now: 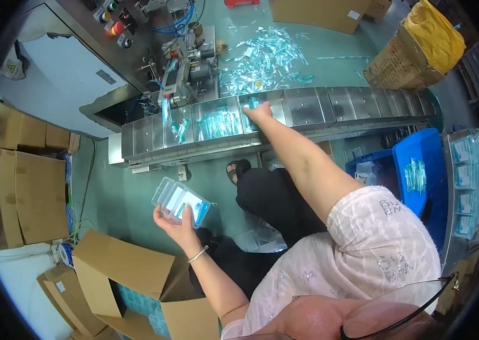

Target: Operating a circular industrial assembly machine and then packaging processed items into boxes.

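Note:
My left hand (pixel 175 220) holds a clear plastic box (pixel 181 202) with its lid open and a blue and white card inside, above my lap. My right hand (pixel 259 114) is stretched forward onto the metal conveyor (pixel 307 107) of steel compartments, fingers closed on small teal wrapped items (pixel 252 103) in one compartment. Neighbouring compartments hold more teal packets (pixel 217 123).
A packing machine (pixel 185 62) with coloured buttons feeds the conveyor's left end. Loose teal packets (pixel 265 59) litter the floor beyond. An open cardboard box (pixel 132 283) sits by my left knee, stacked cartons (pixel 24 181) at far left, a blue crate (pixel 421 170) and packet rack (pixel 469 181) at right.

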Motion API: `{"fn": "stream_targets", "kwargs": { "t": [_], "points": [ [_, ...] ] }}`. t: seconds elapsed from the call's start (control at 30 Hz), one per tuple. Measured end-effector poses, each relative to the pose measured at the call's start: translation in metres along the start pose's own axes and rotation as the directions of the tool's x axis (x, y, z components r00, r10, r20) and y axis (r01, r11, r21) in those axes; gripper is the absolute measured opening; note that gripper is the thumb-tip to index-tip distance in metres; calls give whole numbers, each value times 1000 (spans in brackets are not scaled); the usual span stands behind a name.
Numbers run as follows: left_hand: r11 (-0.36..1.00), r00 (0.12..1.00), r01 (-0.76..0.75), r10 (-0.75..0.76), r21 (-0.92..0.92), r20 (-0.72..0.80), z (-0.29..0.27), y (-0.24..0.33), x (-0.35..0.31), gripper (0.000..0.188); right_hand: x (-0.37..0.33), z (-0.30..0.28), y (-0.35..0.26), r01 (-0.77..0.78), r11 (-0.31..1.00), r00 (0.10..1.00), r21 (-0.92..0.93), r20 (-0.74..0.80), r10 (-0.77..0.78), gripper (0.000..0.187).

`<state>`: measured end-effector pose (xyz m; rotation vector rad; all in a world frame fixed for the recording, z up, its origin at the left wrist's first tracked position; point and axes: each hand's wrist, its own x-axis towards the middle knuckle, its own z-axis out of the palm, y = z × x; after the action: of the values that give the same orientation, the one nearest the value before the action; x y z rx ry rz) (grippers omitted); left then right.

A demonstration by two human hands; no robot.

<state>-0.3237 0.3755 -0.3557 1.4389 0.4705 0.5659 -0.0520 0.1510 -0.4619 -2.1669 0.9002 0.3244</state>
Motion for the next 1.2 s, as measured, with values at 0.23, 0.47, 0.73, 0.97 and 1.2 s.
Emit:
{"fn": "stream_targets", "kwargs": {
  "t": [0.23, 0.47, 0.73, 0.97, 1.2],
  "points": [
    [999, 999, 45, -45, -5, 2, -4, -2, 0, 66, 7, -9, 13, 200, 925, 980, -324, 46, -196, 93],
    [999, 1000, -19, 18, 28, 9, -2, -4, 1, 61, 34, -3, 18, 274, 960, 864, -55, 451, -221, 97],
    [998, 999, 26, -28, 48, 32, 1, -4, 1, 62, 21, 36, -1, -4, 871, 998, 491, 55, -26, 108],
    [999, 995, 26, -29, 33, 93, 5, -7, 1, 65, 24, 37, -6, -10, 866, 926, 500, 332, -181, 111],
    [982, 919, 182, -187, 48, 348, 24, 21, 0, 77, -23, -34, 12, -295, 449, 777, 843, 485, -401, 42]
  ]
}}
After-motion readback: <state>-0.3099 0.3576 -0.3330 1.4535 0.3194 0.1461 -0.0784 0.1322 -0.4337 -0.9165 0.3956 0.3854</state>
